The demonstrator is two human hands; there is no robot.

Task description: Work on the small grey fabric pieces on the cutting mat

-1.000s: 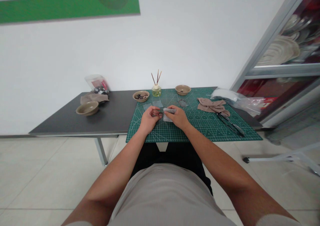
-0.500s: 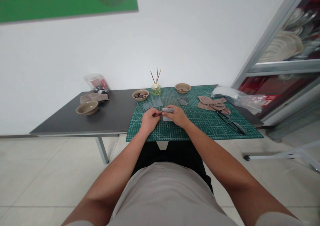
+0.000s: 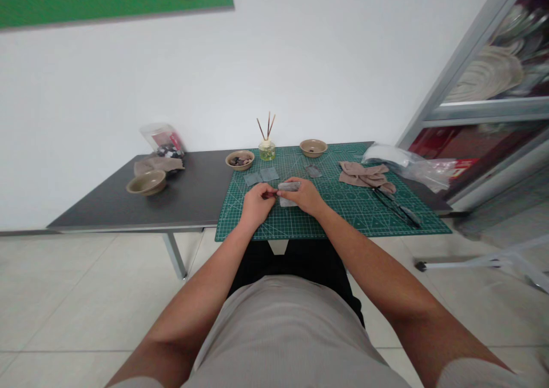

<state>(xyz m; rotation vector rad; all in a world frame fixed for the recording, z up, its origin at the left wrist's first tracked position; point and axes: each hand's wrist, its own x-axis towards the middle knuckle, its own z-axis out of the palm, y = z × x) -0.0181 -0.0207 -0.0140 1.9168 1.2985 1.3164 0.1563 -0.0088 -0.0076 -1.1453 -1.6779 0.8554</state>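
Observation:
Over the green cutting mat [image 3: 343,216], my two hands meet near its front edge. My right hand [image 3: 307,196] is closed on a mottled grey, sheet-like piece [image 3: 288,186], its thumb lying across it. A paler part [image 3: 287,202] shows below the thumb; whether it belongs to the same piece I cannot tell. My left hand [image 3: 257,205] is pinched at the left side of this piece, fingertips against my right thumb. Something small and dark may be between the left fingers, but it is too hidden to name. Just beyond lie two grey-blue squares [image 3: 269,174].
Behind the hands stand a bowl of pebbles [image 3: 240,160], a reed diffuser [image 3: 267,150] and another bowl [image 3: 313,148]. A small clear packet [image 3: 313,171] lies nearby. To the right are a brown cloth [image 3: 364,175], glasses [image 3: 397,208] and a plastic bag [image 3: 412,165]; leftward, a bowl [image 3: 146,183].
The view has tilted slightly, so the table sits a little higher in the picture. My right fingers have shifted slightly around the grey piece; both hands stay together.

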